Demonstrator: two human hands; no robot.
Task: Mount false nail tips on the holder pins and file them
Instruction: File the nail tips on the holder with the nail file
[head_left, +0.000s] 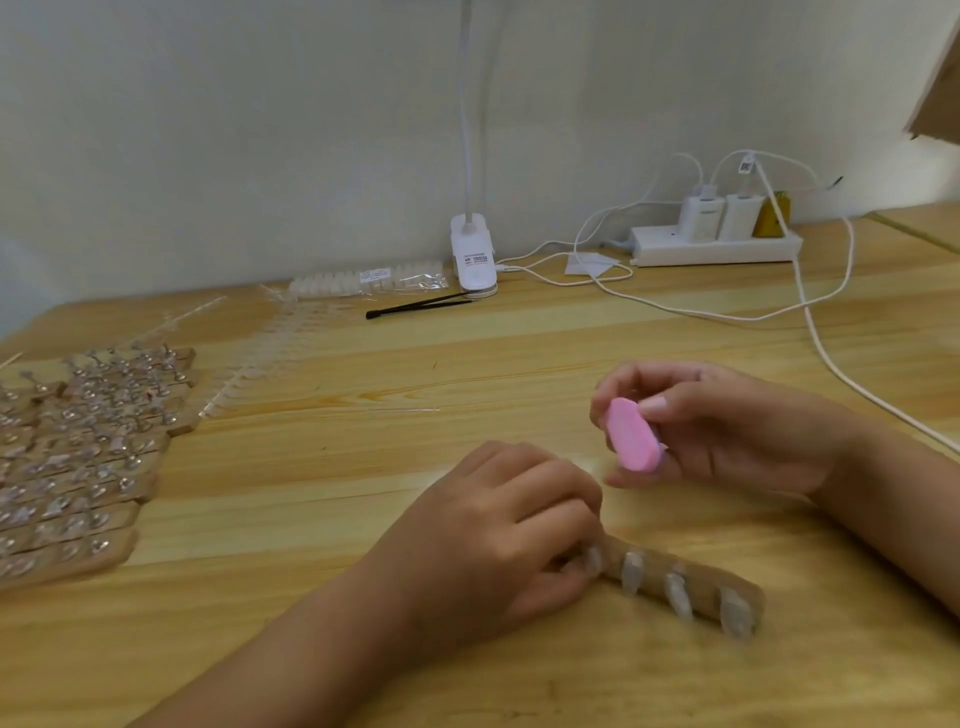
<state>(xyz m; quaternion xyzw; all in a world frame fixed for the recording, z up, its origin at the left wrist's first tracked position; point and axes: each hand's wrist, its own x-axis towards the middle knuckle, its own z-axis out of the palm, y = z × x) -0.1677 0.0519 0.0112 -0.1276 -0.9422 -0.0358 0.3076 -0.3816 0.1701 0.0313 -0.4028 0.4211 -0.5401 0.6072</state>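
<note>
A wooden holder strip (696, 577) lies on the table in front of me, with several clear false nail tips (678, 595) standing on its pins. My left hand (498, 535) grips the strip's left end with curled fingers. My right hand (727, 426) hovers above and behind the strip and pinches a small pink oval file block (631, 441) between thumb and fingers. The block is clear of the nail tips.
Stacked wooden holders with metal pins (88, 452) fill the left side. Strips of loose nail tips (260, 358), a bagged set (363, 280), black tweezers (415, 307), a clip lamp base (474, 257), a power strip (717, 247) and white cables (826, 353) lie behind.
</note>
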